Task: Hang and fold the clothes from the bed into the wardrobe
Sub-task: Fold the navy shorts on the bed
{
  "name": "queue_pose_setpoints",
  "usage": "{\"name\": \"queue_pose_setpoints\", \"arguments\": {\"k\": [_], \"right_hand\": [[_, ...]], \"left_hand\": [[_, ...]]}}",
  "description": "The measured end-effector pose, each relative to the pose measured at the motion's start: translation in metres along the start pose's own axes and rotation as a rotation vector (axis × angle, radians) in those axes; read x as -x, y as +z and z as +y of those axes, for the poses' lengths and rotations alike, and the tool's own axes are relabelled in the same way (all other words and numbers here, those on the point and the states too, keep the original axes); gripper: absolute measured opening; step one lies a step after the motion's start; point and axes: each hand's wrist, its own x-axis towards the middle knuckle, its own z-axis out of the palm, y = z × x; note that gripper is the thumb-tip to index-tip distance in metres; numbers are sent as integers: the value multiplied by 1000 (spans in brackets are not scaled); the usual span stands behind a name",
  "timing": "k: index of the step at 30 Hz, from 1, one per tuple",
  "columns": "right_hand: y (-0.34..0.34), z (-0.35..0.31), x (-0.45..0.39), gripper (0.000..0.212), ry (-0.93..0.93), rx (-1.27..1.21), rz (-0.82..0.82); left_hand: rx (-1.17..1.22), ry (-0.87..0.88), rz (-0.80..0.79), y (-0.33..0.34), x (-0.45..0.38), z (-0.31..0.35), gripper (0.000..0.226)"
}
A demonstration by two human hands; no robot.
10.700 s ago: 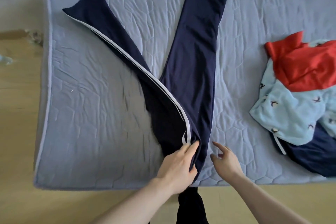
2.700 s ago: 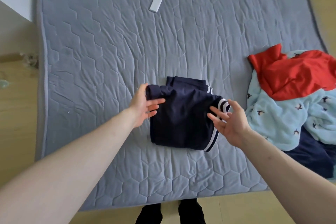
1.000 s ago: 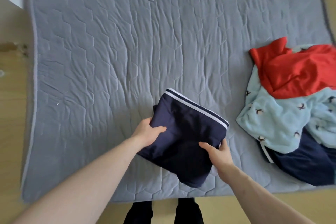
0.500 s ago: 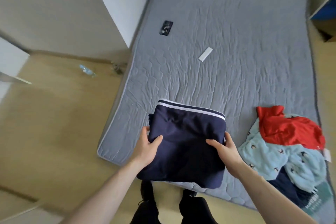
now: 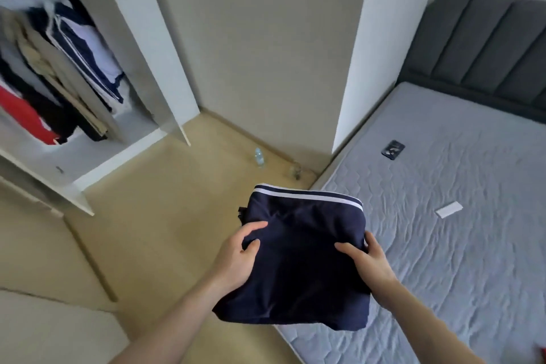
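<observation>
Folded navy trousers with white stripe (image 5: 298, 257) held in both grips, left hand (image 5: 236, 260) and right hand (image 5: 366, 260), open white wardrobe (image 5: 97, 115) ahead-left; shelving remains.

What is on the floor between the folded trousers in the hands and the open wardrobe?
In the head view, only bare wooden floor lies between the folded trousers and the wardrobe; a small bottle stands off by the wall.

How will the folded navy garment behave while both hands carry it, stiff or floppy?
Probably floppy: the folded navy garment sags at its near edge below the left hand and right hand. It looks light, since thumbs on top suffice. The folds may slip open if one hand lets go.
</observation>
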Motion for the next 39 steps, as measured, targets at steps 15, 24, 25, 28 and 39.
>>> {"name": "queue_pose_setpoints", "arguments": {"k": [15, 24, 25, 28, 39], "right_hand": [[304, -186, -71, 40, -259, 99, -239], [439, -304, -148, 43, -327, 121, -473], [453, -317, -155, 44, -336, 125, -497], [495, -351, -172, 43, -351, 137, -564], [678, -451, -229, 49, -425, 170, -678]], "left_hand": [[31, 53, 371, -314, -74, -24, 43], [45, 33, 564, -445, -151, -5, 44], [46, 35, 586, -458, -158, -3, 44], [59, 32, 638, -496, -174, 0, 44], [57, 54, 751, -669, -244, -15, 47]]}}
